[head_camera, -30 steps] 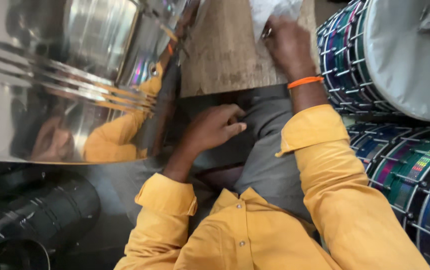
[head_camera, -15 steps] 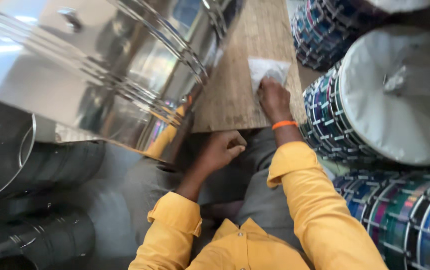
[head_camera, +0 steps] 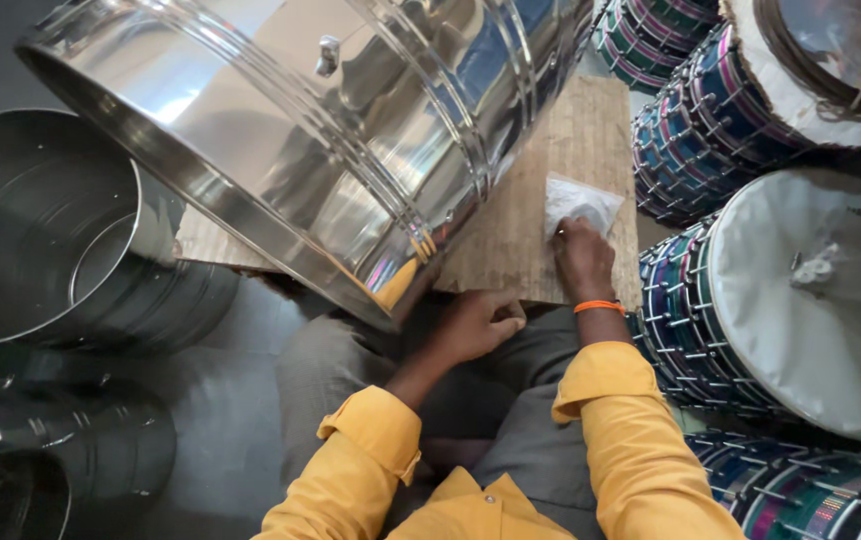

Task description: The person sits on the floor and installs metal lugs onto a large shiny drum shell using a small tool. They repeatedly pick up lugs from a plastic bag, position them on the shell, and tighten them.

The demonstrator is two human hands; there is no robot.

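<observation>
We see a big shiny steel drum shell (head_camera: pixel 350 130) lying tilted across the wooden board (head_camera: pixel 570 150), filling the far middle of the view. To the right, a stack of finished drums (head_camera: pixel 750 290) with multicoloured sides and white skins, near and far. To the left, a dull steel shell (head_camera: pixel 60 240) lying open-mouthed, with darker shells (head_camera: pixel 50 460) nearer to us. The board sits under the shiny shell and runs to the right edge by the drums.

Our legs in grey trousers (head_camera: pixel 350 370) are near centre, and yellow sleeves (head_camera: pixel 630 450) cover both arms. An orange band (head_camera: pixel 598 307) sits on the right wrist.

Our left hand (head_camera: pixel 475 325) is curled into a loose fist at the near edge of the board, just below the shiny shell's rim; we cannot tell if it holds anything. Our right hand (head_camera: pixel 582 258) is pressed down on a small clear plastic bag (head_camera: pixel 575 205), fingers closed on its near end. The bag lies flat on the right part of the board, beside the drums.
</observation>
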